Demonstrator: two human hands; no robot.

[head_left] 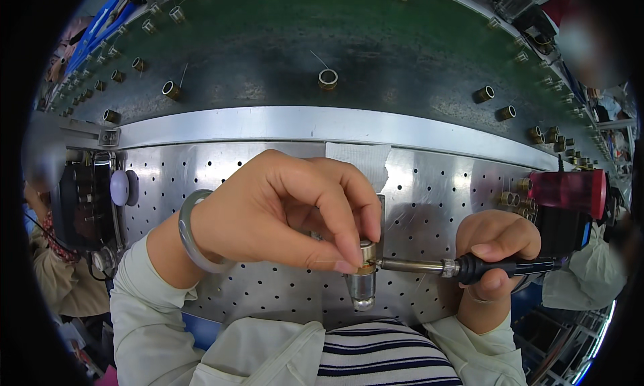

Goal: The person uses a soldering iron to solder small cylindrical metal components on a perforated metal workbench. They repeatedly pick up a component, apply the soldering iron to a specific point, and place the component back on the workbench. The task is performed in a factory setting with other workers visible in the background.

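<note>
Near the middle of the perforated metal worktop, my left hand [288, 215] is pinching a small brass-coloured cylindrical coil [367, 257] between thumb and fingers. The coil sits on top of a shiny metal post [363, 291]. A thin wire runs leftward beside the thumb. My right hand [500, 242] grips the black handle of a soldering iron [419, 266], which lies level and points left. Its tip meets the coil's right side; whether solder is there is too small to tell.
Beyond the aluminium rail [268, 126] lies a green belt [268, 44] with several coils, one [328, 79] straight ahead. A paper sheet [359, 159] lies behind my left fingers. A red-fronted box [570, 191] stands right, a dark device [79, 205] left. Other people's sleeves show at both sides.
</note>
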